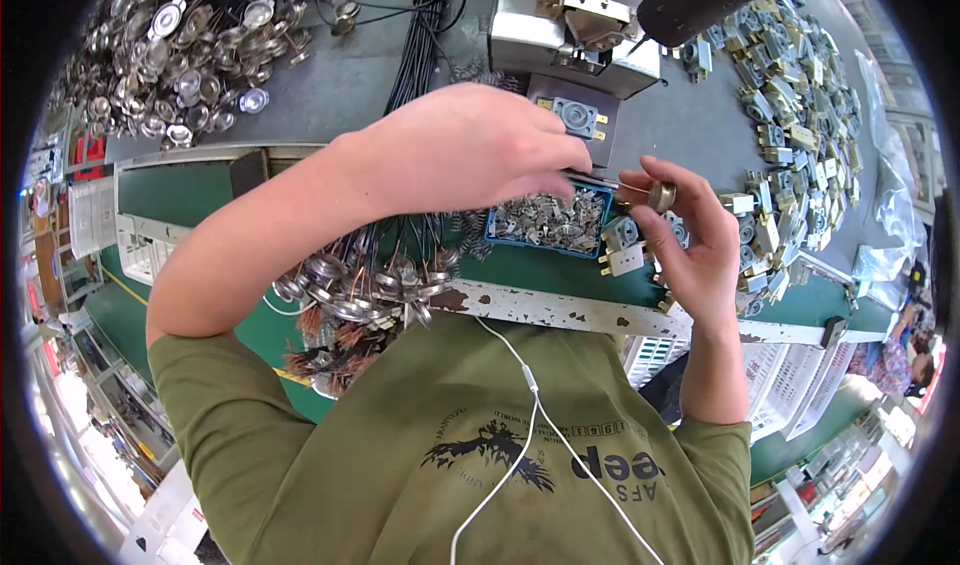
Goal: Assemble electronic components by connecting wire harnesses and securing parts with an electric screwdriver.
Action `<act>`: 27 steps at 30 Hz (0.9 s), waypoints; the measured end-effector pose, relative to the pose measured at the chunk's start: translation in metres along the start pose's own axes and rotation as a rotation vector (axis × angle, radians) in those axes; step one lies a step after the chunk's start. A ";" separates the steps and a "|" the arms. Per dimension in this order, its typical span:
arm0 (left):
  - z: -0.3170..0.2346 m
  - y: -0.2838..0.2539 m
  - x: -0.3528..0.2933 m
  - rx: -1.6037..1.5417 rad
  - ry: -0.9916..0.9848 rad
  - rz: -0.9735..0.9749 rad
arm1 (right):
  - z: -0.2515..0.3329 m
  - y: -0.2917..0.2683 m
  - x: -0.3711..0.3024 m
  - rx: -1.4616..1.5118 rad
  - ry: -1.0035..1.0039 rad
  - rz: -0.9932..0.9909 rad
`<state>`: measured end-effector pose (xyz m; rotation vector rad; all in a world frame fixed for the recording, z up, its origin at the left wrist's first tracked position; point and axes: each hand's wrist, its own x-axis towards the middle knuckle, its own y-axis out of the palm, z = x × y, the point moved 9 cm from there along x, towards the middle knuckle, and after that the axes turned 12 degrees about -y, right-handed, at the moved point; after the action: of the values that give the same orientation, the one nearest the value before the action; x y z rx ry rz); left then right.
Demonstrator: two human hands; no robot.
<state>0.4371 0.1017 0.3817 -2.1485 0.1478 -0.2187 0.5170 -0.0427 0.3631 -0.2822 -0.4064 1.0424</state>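
Note:
My right hand (697,240) pinches a round metal disc with a thin stem (661,196) between thumb and forefinger. My left hand (478,148) reaches across from the left, its fingers bent together and its thumb blurred. A thin, dark metal piece (592,179) shows by its fingertips, close to the disc's stem; what the fingers grip is mostly hidden. Below the left hand lies a blue tray (490,240) full of small metal parts (550,223). Just beyond its fingers a grey square switch body with brass terminals (577,117) sits on the metal fixture.
A metal fixture (590,30) stands at the back, under a dark cylindrical tool (700,0). Many grey switch bodies (790,125) cover the right side. Metal discs with wires (170,55) are heaped far left; another bunch (370,280) hangs at the table's worn front edge (540,305).

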 end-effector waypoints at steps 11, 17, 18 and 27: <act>-0.001 -0.039 -0.004 0.101 -0.017 -0.100 | -0.027 0.032 0.018 0.709 0.210 0.073; 0.009 -0.035 -0.004 -0.019 -0.119 -0.041 | -0.027 0.026 0.022 0.606 0.158 -0.076; 0.009 -0.032 -0.004 -0.018 -0.120 -0.045 | -0.023 0.013 0.022 0.324 0.095 -0.154; 0.016 -0.014 -0.004 -0.170 -0.135 -0.008 | 0.002 -0.002 0.006 0.007 -0.277 -0.543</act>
<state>0.4369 0.1228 0.3842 -2.3254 0.0820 -0.0663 0.5206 -0.0384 0.3674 -0.0119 -0.6843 0.5475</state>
